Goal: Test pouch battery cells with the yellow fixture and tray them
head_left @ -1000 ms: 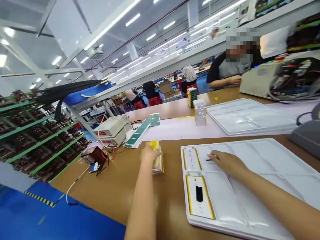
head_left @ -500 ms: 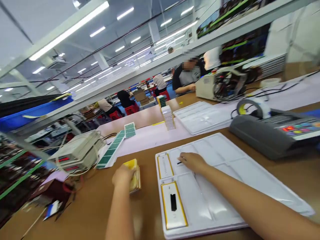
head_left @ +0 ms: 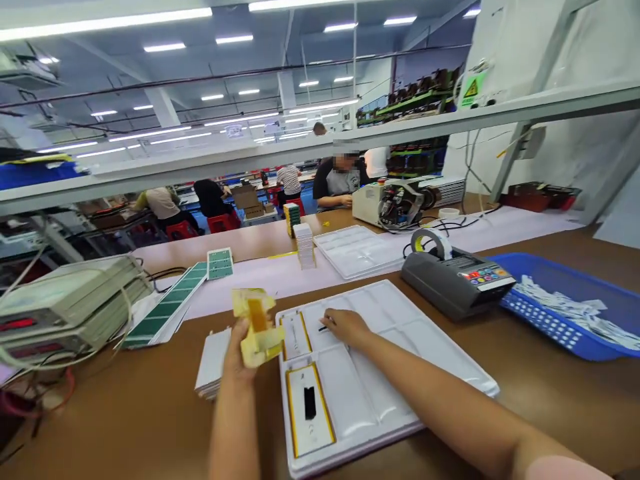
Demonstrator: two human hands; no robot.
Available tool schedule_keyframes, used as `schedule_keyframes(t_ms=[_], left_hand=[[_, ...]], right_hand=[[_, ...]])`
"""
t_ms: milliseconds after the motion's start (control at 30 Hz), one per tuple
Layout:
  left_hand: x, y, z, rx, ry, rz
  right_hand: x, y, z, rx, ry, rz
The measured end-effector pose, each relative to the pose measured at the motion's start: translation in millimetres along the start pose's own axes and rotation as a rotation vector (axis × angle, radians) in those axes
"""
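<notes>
The left hand (head_left: 240, 350) is raised above the brown tabletop (head_left: 140, 427), its fingers pinched on a crumpled yellow sheet with an orange strip (head_left: 256, 325) — held in the air just left of the white moulded plastic tray (head_left: 400, 387). A low stack of white cards (head_left: 213, 363) lies on the table below that hand. The right hand (head_left: 346, 325) rests palm-down in the tray's upper compartment, fingers loosely spread beside a small dark piece (head_left: 323, 328) — whether it grips it cannot be told. Two yellow-edged white flat packs (head_left: 309, 407) sit in the tray's left pockets. A grey tape dispenser (head_left: 455, 280) stands beyond.
</notes>
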State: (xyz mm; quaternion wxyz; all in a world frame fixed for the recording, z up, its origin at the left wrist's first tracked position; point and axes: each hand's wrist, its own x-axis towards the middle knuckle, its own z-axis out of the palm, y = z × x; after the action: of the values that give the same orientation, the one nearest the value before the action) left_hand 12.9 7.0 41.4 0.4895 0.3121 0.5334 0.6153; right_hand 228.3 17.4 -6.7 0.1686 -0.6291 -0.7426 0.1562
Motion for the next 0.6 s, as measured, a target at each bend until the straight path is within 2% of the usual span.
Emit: schedule_keyframes(t_ms=[33,100,200,333,433,600], left_hand=[[-2.6,-10.2,-3.2,-0.156,-0.167,-0.046],[-4.6,-27.6,-8.8,-0.367,-0.314,-0.111],[-0.1,-42.2,-13.2,-0.481,-0.309,-0.166],[8.8,-46.3,-14.4,-0.57,-0.324,-0.206],[10.5,-46.3,-14.0,-0.691,-0.379,-0.26],[7.2,-44.6,-13.7,-0.79,-0.394,-0.28]], right_hand=[[-1.5,-1.7,-0.4,-0.004,0.005,0.01],[-6.0,-7.3,-4.5,-0.01,0.013,0.04],[-21.7,-23.6,-15.9,-0.046,-0.05,0.003],[-54.6,-53.2,-25.8,-0.268,-0.211,-0.135],[-71.7,-70.6,-24.0,-0.432,-0.221,-0.142],[-83.0,-92.0,-10.7,-0.57,-0.215,-0.102]])
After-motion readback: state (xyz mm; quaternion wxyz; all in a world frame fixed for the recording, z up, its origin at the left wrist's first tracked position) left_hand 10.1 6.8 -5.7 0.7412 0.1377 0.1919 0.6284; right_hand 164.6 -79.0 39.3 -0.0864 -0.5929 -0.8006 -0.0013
